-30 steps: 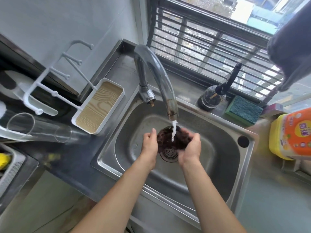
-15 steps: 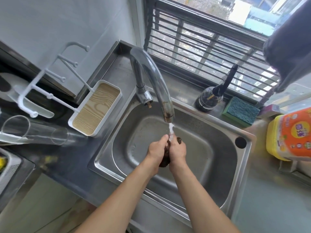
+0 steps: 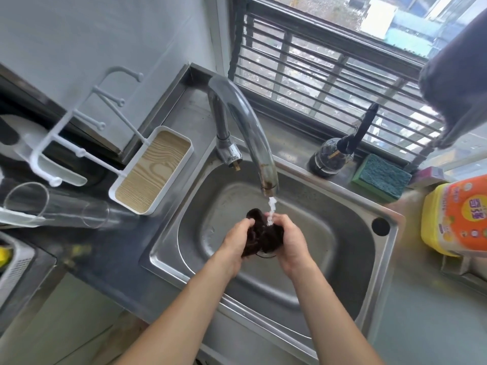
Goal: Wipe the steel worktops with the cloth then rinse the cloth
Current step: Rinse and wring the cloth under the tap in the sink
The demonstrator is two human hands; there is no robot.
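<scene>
Steel worktop (image 3: 411,325) bears sponge (image 3: 382,176), detergent bottle (image 3: 458,219), white tray (image 3: 152,171).

Bright daylight from window (image 3: 329,61); soft focus, wide-angle bending at edges.

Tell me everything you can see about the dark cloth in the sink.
The cloth is dark brown, nearly black, and looks wet and soft. It is bunched into a crumpled wad, not spread flat. The left hand and the right hand grip it from either side above the sink, over the drain. A thin stream of water from the tap falls onto its top. A lobe of cloth sticks up behind the left hand's fingers.
</scene>
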